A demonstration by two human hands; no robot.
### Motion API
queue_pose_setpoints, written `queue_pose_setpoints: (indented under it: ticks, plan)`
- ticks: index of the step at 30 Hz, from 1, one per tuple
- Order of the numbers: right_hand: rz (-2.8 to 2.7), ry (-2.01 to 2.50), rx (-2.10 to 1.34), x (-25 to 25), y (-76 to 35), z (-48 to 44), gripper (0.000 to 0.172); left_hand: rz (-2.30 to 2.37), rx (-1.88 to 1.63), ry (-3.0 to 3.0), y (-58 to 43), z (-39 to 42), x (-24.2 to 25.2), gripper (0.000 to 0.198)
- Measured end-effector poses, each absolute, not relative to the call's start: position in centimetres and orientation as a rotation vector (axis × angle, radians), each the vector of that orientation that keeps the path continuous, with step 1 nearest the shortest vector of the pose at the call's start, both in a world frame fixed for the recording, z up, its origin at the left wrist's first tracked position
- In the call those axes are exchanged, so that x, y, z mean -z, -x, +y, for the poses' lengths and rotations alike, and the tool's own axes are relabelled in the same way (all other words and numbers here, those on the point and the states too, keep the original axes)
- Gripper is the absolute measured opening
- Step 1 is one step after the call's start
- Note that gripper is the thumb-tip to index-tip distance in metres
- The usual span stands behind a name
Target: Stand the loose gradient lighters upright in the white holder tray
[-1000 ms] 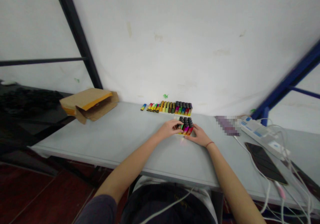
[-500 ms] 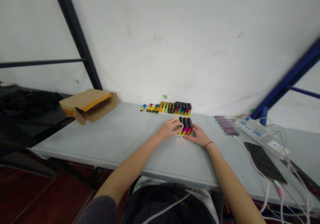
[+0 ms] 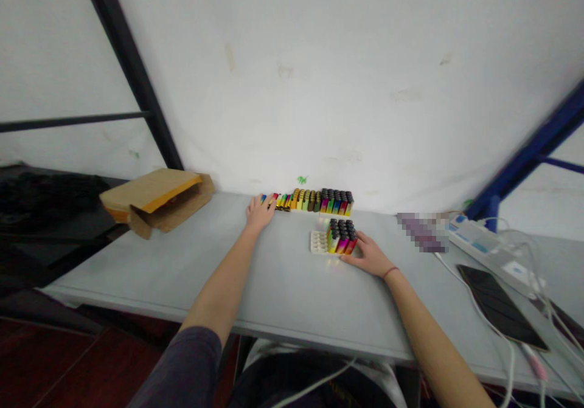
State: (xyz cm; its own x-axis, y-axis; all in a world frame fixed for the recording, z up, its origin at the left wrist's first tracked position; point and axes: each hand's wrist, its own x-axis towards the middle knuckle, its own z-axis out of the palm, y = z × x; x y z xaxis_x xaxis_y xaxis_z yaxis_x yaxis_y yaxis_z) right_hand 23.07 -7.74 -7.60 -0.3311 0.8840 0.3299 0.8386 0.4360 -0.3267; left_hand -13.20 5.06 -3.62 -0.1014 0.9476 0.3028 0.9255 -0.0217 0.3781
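Note:
My left hand (image 3: 261,214) reaches to the back of the table, its fingers apart over loose lighters (image 3: 283,201) lying flat in a row. Part of a blue lighter (image 3: 263,199) shows between those fingers; no lighter is clearly gripped. My right hand (image 3: 371,256) holds the right end of a white tray (image 3: 319,242), thumb along the front and fingers at the side. Black-topped, colourful lighters (image 3: 341,238) stand upright in the tray's right part, while holes show bare at its left.
Behind, against the wall, stand a full block of black-topped lighters (image 3: 336,202) and yellowish lighters (image 3: 305,200). An opened cardboard box (image 3: 157,198) lies at left. A phone (image 3: 499,304), a power strip (image 3: 493,253) and white cables occupy the right side.
My left hand has left the tray and moved left and back to the loose lighters, uncovering the tray's holes. My right hand stays at the tray's right end. The view has shifted slightly.

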Motion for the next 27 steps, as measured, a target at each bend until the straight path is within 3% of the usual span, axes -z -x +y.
queue_pose_setpoints:
  ticks: [5, 27]
  plan:
    - [-2.257, 1.471, -0.106, 7.7, -23.1, -7.9, 0.067, 1.956, -0.500, -2.268, 13.4, 6.8, 4.1, 0.052]
    - [-2.245, 1.502, -0.144, 7.6, -23.1, -7.9, 0.071, 2.049, -0.435, -2.298, 15.9, 6.8, 3.3, 0.046]
